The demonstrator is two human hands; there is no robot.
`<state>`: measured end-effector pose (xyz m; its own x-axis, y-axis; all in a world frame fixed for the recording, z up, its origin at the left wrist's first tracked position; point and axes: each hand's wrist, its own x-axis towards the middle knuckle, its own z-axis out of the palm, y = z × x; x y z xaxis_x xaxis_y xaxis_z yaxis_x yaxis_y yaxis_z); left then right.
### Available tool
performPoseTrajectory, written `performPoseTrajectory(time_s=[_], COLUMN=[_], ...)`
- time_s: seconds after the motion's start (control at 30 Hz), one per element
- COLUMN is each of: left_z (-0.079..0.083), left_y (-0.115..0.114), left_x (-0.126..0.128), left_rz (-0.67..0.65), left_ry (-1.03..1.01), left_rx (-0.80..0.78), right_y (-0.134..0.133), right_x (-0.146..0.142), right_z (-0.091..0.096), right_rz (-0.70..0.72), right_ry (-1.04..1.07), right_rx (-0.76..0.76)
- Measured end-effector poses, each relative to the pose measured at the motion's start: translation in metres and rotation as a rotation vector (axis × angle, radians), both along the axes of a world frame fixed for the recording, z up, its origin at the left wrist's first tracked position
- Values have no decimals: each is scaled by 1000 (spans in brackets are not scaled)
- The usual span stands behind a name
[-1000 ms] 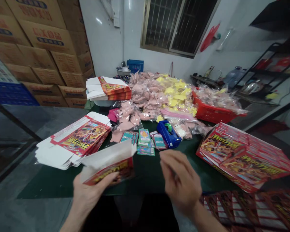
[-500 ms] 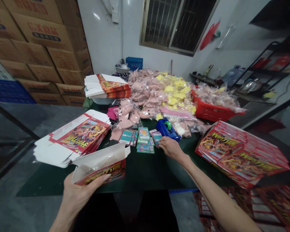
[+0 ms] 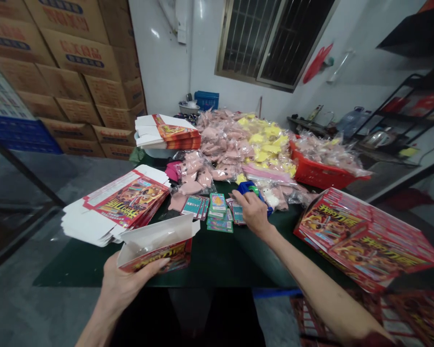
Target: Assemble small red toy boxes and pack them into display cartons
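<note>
left-hand fingers (image 3: 155, 263) are spread apart under one open printed carton (image 3: 155, 245), which is held over the table's near edge and is best kept cradled flat so the flaps don't get creased. right-hand fingers (image 3: 243, 202) are held together on the teal cards (image 3: 237, 213), though a grip can't be told. one tape dispenser (image 3: 246, 188) and three stacks of flat cartons (image 3: 126, 203) are counted nearby.
</note>
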<state>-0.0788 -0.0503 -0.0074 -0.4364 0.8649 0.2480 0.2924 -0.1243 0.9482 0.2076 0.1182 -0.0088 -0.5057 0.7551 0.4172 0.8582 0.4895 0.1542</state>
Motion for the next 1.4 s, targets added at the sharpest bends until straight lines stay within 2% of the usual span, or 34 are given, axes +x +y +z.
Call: performPoseTrajectory(time_s=[0.1,0.23,0.4,0.53,0.6,0.7,0.9,1.03,1.13,1.23,1.27,1.3,1.37,1.4], left_z=[2,2,1,0,0,-3,-16,-12,1,11,13,14,13,12], left_y=[0,-1,0,-1,-2,-2,1,0,0,3,4,6,9,10], left_x=[3,6,2,4,5,2,-9,-5,3,12,15,18,23,25], left_rz=[14,58,5,52,56,-20,-61,-29,-69,-144,-155,-164,-188,-209], left_ry=[-37,-110,-128,-166,-172,-178,-167,-151,-114,-54,-53,-60,-92,-108], left_rx=[-8,-29,-81,-58,-51,-61,-83,-52,-38,-3,8,14,10,4], right_y=[18,36,58,71,72,67,43,36,34,16,4,-11,-48,-65], right_x=[-20,-37,-39,-44,-47,-49,-51,-50,-41,-25,-20,-17,-14,-15], right_z=[13,10,6,8,8,4,-23,-34,-16,27,45,63,96,108], right_rz=[111,283,301,307,325,345,279,234,220,189,172,172,256,305], right_ry=[-91,-210,-240,-250,-250,-235,-86,73,228,437,530,715,930,952], right_rx=[-84,-261,-391,-431,-425,-378,-182,-37,74,180,219,216,171,161])
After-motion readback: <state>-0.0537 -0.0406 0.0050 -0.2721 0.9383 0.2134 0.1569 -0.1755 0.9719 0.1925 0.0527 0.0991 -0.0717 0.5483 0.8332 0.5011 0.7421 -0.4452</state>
